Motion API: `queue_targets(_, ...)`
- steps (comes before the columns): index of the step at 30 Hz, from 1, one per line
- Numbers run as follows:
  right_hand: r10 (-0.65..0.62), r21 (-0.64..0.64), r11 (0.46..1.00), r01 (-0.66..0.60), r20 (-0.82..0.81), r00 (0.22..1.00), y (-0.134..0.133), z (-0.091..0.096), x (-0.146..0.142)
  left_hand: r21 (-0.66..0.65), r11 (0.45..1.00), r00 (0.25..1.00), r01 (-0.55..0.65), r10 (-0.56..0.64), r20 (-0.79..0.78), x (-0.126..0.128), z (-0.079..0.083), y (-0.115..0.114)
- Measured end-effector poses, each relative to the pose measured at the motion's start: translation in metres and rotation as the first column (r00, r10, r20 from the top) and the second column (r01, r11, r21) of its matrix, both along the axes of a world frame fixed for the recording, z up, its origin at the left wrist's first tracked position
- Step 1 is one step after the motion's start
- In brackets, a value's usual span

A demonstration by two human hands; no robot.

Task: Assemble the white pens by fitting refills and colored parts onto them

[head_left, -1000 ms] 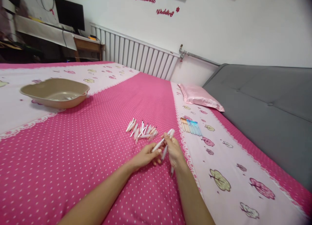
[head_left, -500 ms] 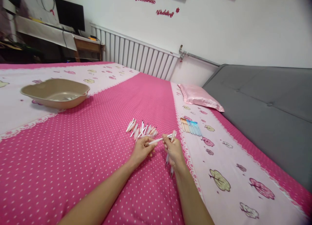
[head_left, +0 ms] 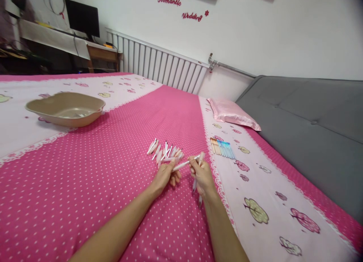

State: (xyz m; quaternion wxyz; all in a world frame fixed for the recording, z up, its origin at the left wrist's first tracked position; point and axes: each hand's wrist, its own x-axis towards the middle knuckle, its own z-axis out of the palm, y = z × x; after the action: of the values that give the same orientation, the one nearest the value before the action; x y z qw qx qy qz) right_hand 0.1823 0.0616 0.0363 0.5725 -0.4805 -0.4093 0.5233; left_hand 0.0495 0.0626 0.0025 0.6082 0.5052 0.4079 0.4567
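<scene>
My right hand [head_left: 202, 175] is closed around several slim pale pens; one white pen [head_left: 183, 165] points left from its thumb and fingertips, while other pens [head_left: 200, 199] stick out below the palm. At that pen's left end is my left hand [head_left: 166, 175], its thumb raised and its fingers apart below, looking loose rather than pinched. Just beyond lies a loose pile of white and pinkish pens [head_left: 166, 151] on the dotted pink bedspread [head_left: 119, 186]. To the right, a neat row of pens [head_left: 222, 148] runs from orange-brown to blue.
A beige basin [head_left: 66, 118] with a few small items inside sits on the bed at left. A pink satin pillow [head_left: 231, 112] lies by the grey padded headboard [head_left: 312, 129]. Against the wall stand a white radiator [head_left: 159, 59] and a desk with a monitor [head_left: 82, 18].
My left thumb and fingers have spread from their pinch on the white pen, the fingers dropping slightly. My right hand and the pens in it have barely moved.
</scene>
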Motion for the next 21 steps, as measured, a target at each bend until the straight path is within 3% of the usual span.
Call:
queue_targets(4, -0.037, -0.005, 0.999, 0.037, -0.023, 0.999, 0.002, 0.000, 0.002, 0.132, 0.978, 0.986, -0.161, 0.165, -0.015, 0.001, 0.008, -0.001)
queue_targets(7, -0.071, -0.023, 0.997, 0.070, -0.043, 0.997, 0.002, 0.002, 0.003, 0.219, 0.951, 0.973, -0.217, 0.229, -0.027, 0.001, 0.010, 0.000)
queue_targets(10, -0.066, -0.028, 0.998, 0.064, -0.053, 0.996, 0.002, 0.003, 0.003, 0.225, 0.962, 0.985, -0.155, 0.169, -0.042, 0.001, 0.006, 0.002)
queue_targets(17, -0.049, -0.016, 0.999, 0.048, -0.063, 0.997, 0.000, 0.005, 0.002, 0.049, 0.995, 0.994, -0.082, 0.085, -0.073, -0.001, -0.003, 0.003)
queue_targets(21, -0.060, -0.012, 0.998, 0.060, -0.060, 0.996, 0.002, 0.004, 0.003, 0.173, 0.972, 0.985, -0.161, 0.169, -0.036, 0.000, 0.001, 0.002)
